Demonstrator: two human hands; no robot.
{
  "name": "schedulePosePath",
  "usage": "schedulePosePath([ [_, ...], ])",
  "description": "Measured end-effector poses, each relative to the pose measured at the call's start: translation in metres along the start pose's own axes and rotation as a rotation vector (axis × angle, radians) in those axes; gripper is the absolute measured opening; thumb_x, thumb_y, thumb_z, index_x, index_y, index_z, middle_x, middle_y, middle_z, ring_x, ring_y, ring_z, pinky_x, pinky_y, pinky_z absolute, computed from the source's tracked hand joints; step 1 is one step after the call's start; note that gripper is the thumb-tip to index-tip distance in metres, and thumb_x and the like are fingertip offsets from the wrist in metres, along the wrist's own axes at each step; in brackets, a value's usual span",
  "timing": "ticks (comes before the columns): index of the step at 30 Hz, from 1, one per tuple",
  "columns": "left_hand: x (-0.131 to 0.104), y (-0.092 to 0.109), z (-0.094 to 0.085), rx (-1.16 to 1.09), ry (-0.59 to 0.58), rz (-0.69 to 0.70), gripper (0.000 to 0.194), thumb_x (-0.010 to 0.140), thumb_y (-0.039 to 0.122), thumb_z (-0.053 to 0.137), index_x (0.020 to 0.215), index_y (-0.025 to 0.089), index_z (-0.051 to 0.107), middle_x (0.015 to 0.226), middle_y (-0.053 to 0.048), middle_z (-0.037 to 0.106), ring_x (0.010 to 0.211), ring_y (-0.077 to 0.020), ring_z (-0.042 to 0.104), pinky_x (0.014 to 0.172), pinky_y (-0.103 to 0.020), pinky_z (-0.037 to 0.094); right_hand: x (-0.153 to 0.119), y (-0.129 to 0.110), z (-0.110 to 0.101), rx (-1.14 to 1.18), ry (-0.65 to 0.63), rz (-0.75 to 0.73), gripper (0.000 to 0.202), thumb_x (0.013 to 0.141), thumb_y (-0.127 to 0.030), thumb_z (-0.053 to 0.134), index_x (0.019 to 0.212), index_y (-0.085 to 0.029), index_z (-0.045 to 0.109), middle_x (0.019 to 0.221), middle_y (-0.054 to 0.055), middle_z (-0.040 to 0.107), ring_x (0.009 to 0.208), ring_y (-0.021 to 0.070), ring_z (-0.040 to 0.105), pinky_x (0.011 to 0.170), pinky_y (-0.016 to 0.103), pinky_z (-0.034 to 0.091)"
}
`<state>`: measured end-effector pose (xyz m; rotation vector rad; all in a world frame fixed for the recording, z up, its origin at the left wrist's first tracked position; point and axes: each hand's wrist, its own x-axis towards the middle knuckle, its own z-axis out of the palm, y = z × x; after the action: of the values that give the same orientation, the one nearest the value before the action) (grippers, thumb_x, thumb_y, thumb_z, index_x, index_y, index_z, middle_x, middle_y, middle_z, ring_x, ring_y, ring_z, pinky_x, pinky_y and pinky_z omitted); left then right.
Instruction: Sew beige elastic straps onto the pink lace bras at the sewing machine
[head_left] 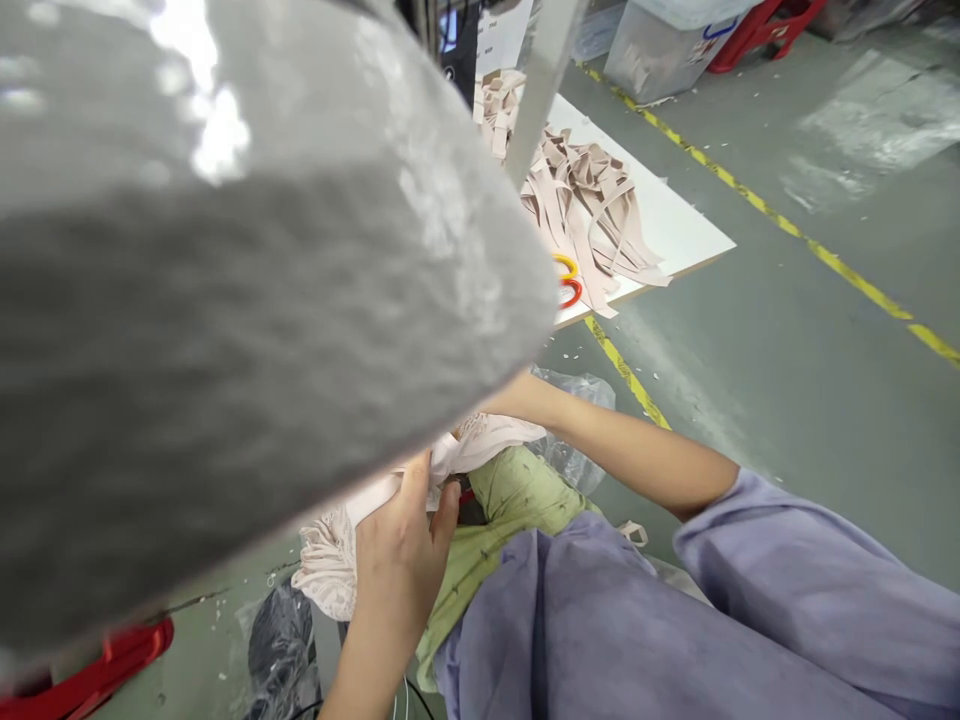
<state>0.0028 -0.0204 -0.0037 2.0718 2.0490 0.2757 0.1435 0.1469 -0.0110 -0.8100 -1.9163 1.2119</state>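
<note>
A pale pink piece of fabric with lace (328,565) lies bunched beneath the large grey blurred shape. My left hand (405,530) is on this fabric, thumb and index finger to either side of a fold; its other fingers are partly hidden. Of my right hand (512,394), only the part by the wrist shows at the fabric's far end. Its fingers are out of sight behind the grey shape. Light green patterned cloth (517,490) lies over my lap, beside the fabric.
The blurred grey shape (262,300) blocks the upper left. A white board (694,240) carries pale fabric strips (600,205) and yellow and red scissor handles (568,280). Farther back stand a clear bin (652,55) and a red stool (772,30). Yellow tape (750,195) crosses the floor.
</note>
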Motion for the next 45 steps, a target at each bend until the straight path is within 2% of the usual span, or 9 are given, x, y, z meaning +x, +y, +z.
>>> schedulePosePath([
  [5,0.001,0.001,0.000,0.015,-0.001,-0.010,0.065,0.096,0.036,0.054,0.154,0.022,0.030,0.064,0.004,0.063,0.041,-0.0127,0.052,0.047,-0.024,0.034,0.003,0.010,0.002,-0.029,-0.007,-0.032,0.004,0.086,-0.021,0.057,0.086,-0.022,0.062,0.095,0.005,0.061,0.090,0.0220,0.057,0.083,0.037,0.050],
  [11,-0.001,-0.001,0.001,0.025,0.035,0.013,0.062,0.096,0.037,0.053,0.153,0.022,0.034,0.074,-0.001,0.068,0.042,-0.0121,0.053,0.045,-0.022,0.035,0.003,0.015,0.004,0.000,0.025,-0.134,0.005,0.088,-0.024,0.056,0.087,-0.020,0.059,0.095,0.004,0.060,0.090,0.0197,0.056,0.080,0.033,0.048],
  [15,-0.003,-0.003,-0.001,0.051,0.074,-0.023,0.060,0.097,0.042,0.051,0.151,0.020,0.038,0.071,-0.001,0.067,0.040,-0.0113,0.051,0.042,-0.021,0.032,-0.004,0.017,0.005,0.049,0.081,-0.091,0.008,0.089,-0.027,0.059,0.090,-0.019,0.061,0.105,0.004,0.061,0.080,0.0135,0.054,0.072,0.028,0.047],
  [18,-0.004,-0.002,-0.003,0.066,0.070,0.003,0.059,0.096,0.042,0.051,0.149,0.018,0.041,0.072,-0.002,0.069,0.037,-0.0095,0.048,0.043,-0.021,0.034,-0.014,0.023,0.005,0.091,0.198,-0.075,0.011,0.090,-0.028,0.059,0.097,-0.020,0.063,0.118,0.006,0.060,0.088,0.0136,0.057,0.075,0.027,0.048],
  [20,-0.006,0.000,-0.005,0.077,0.066,-0.001,0.058,0.097,0.042,0.051,0.148,0.017,0.042,0.071,-0.002,0.069,0.036,-0.0090,0.046,0.044,-0.021,0.035,-0.020,0.027,0.003,0.093,0.249,-0.062,0.013,0.092,-0.030,0.058,0.098,-0.020,0.064,0.115,0.007,0.061,0.095,0.0154,0.057,0.077,0.028,0.048],
  [25,-0.008,0.004,-0.009,0.081,0.075,-0.033,0.058,0.097,0.041,0.051,0.149,0.017,0.041,0.069,0.000,0.067,0.034,-0.0074,0.042,0.043,-0.021,0.032,-0.031,0.034,-0.004,0.076,0.229,0.017,0.013,0.092,-0.030,0.057,0.096,-0.019,0.064,0.104,0.006,0.063,0.089,0.0156,0.058,0.076,0.030,0.046],
  [31,-0.007,0.010,-0.010,0.052,0.037,-0.029,0.059,0.098,0.040,0.048,0.150,0.015,0.039,0.053,0.006,0.052,0.034,-0.0090,0.040,0.042,-0.021,0.029,-0.040,0.035,-0.006,0.087,0.213,0.043,0.015,0.093,-0.031,0.057,0.093,-0.019,0.065,0.101,0.006,0.065,0.088,0.0163,0.058,0.075,0.030,0.046],
  [39,-0.002,0.012,-0.006,0.041,0.028,0.018,0.062,0.098,0.038,0.051,0.153,0.017,0.034,0.083,-0.008,0.072,0.051,-0.0146,0.059,0.049,-0.024,0.039,-0.053,0.029,-0.005,0.134,0.177,0.062,0.017,0.094,-0.034,0.056,0.091,-0.019,0.065,0.102,0.006,0.064,0.092,0.0177,0.060,0.080,0.032,0.047],
  [45,0.001,0.014,-0.006,0.037,0.032,0.021,0.062,0.098,0.038,0.051,0.154,0.019,0.032,0.098,-0.012,0.074,0.065,-0.0200,0.067,0.053,-0.026,0.044,-0.062,0.022,-0.003,0.167,0.122,0.062,0.015,0.094,-0.033,0.056,0.092,-0.020,0.065,0.102,0.005,0.063,0.095,0.0181,0.060,0.085,0.034,0.048],
])
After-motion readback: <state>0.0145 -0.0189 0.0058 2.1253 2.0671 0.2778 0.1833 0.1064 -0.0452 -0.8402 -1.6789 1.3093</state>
